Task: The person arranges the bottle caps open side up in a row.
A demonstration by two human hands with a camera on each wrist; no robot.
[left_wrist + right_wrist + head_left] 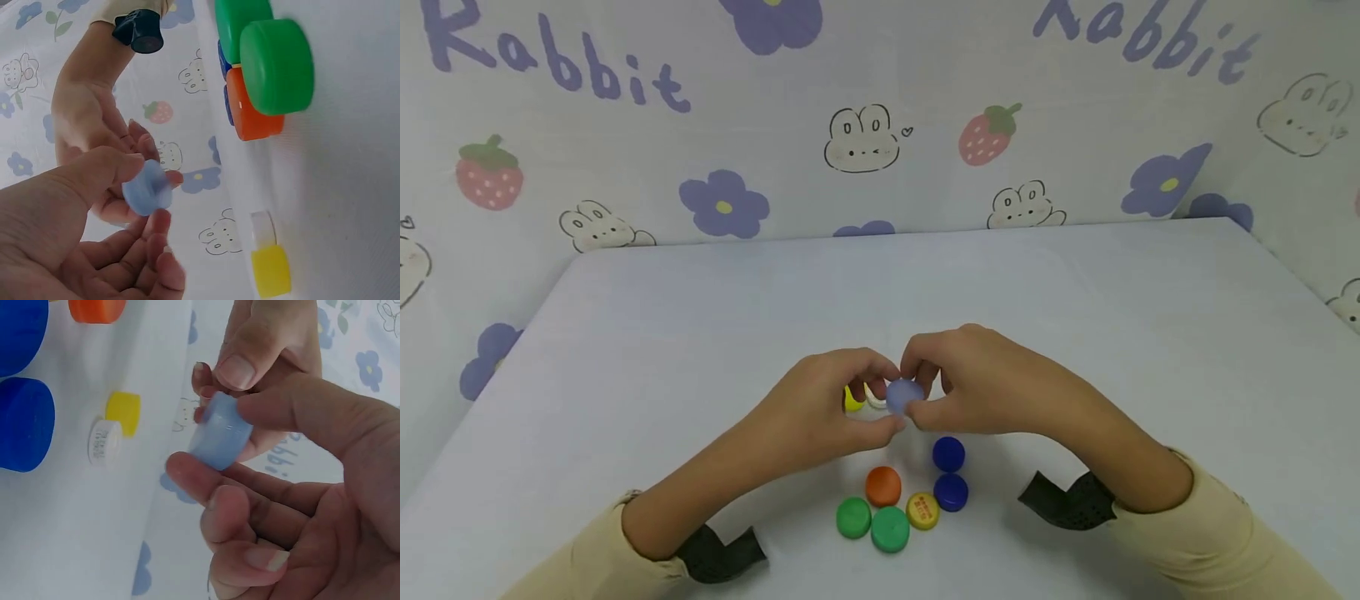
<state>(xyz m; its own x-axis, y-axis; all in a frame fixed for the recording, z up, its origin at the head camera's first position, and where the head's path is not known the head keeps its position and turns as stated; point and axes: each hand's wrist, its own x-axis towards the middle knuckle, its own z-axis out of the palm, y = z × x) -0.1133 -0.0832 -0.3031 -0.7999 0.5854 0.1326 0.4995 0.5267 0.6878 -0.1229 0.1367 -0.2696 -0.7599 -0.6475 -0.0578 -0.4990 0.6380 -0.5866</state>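
A light blue bottle cap (904, 397) is held up above the white table. My right hand (1000, 379) pinches it, thumb on one side and index finger on the other, as the cap (223, 431) shows in the right wrist view. On the other side, my left hand (820, 408) has thumb and fingers spread around the cap's edge; whether they press on it is unclear. Beneath the hands, a yellow cap (271, 270) and a white cap (105, 442) lie side by side, partly hidden in the head view.
Nearer me lie an orange cap (883, 486), two green caps (891, 529), a printed yellow cap (922, 510) and two dark blue caps (951, 492), grouped closely. The white table (700, 308) meets a patterned cloth (925, 192) at the back. Black straps hang from both sleeves.
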